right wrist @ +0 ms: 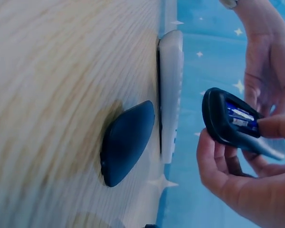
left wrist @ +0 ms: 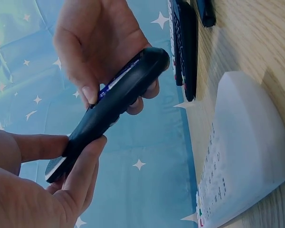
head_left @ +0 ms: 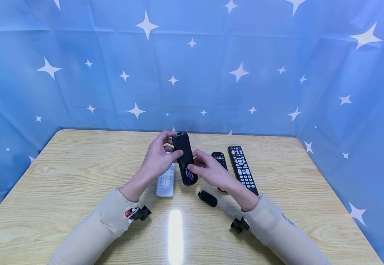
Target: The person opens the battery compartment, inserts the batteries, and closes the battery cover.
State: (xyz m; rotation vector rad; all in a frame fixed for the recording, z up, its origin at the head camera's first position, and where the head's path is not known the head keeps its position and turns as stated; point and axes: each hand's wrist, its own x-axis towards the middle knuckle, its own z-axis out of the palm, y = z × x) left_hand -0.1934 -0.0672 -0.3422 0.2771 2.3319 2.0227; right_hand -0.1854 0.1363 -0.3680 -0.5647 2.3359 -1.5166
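Both hands hold a black remote control (head_left: 185,158) above the table, its back face up and its battery compartment uncovered. Blue batteries (right wrist: 241,117) sit inside the compartment. My left hand (head_left: 159,154) grips the far end between thumb and fingers. Around the nearer end curl the fingers of my right hand (head_left: 210,170), with its thumb at the edge of the compartment by the batteries. A black battery cover (head_left: 208,198) lies on the table, below the right hand in the head view.
Left of the held remote, a white remote (head_left: 165,181) lies partly behind it. To the right are a small black remote (head_left: 220,159), partly hidden by the right hand, and a longer black remote (head_left: 243,169). A starry blue curtain (head_left: 192,73) surrounds the wooden table (head_left: 79,169).
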